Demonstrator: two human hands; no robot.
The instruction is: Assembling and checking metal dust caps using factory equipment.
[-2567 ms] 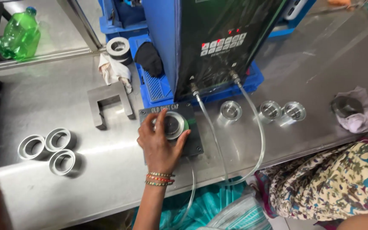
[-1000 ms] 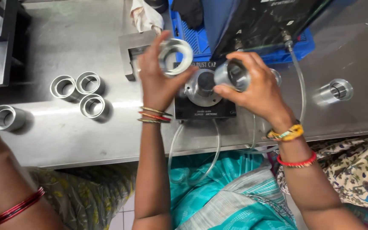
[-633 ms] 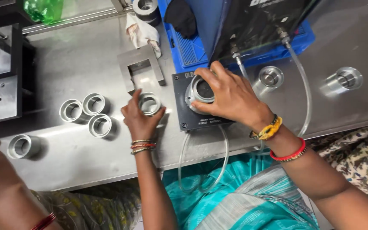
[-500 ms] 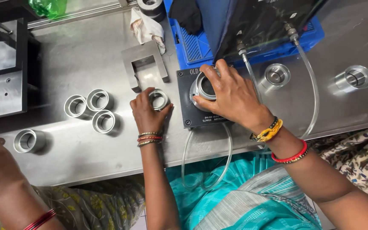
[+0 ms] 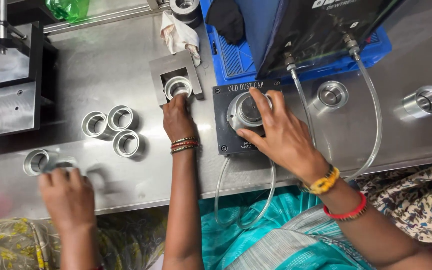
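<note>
- The left hand [image 5: 178, 117] reached forward over the steel bench [image 5: 101, 65], its fingertips closed lightly on a short metal ring [image 5: 177, 87] that sat inside the notch of a grey U-shaped gauge block [image 5: 175, 64].
- That ring lay directly ahead of the left hand, bore facing up, so its axis stood vertical and the fingers met its near rim from the person's side.
- The right hand [image 5: 281, 137] rested on a round metal part [image 5: 247, 109] seated in the black fixture plate [image 5: 226, 135]. Its fingers were spread over the rim and the thumb was pressed at the near edge; whether it truly gripped the part or only pressed on it could not be told.
- The fixture part lay just right of the gauge block, close beside it but apart, and each hand was nearer its own piece.
- Three more rings [image 5: 110, 127] stood clustered to the left, well apart from both hands.
- A co-worker's hand [image 5: 68, 192], blurred, hovered near another ring [image 5: 36, 161] at the bench's left edge.
- Clear hoses [image 5: 376, 100] ran from a blue-based machine [image 5: 296, 30] down past the bench front.
</note>
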